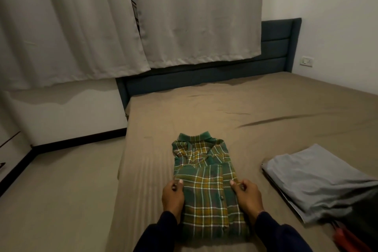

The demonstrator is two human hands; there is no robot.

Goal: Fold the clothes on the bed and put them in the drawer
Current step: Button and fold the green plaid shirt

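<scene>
A green and yellow plaid shirt [206, 182] lies folded into a narrow strip on the brown bed [255, 112], collar pointing away from me. My left hand [172, 195] pinches the shirt's left edge about halfway along, thumb on top. My right hand [246, 195] pinches the right edge at the same height. The lower half of the shirt lies flat between my wrists. A folded grey garment [315, 182] rests on the bed to the right.
A red item [347, 239] and a dark cloth [368, 206] show at the bottom right corner. The dark blue headboard [274, 47] and pale curtains [102, 26] stand behind the bed. Bare floor [57, 180] lies to the left.
</scene>
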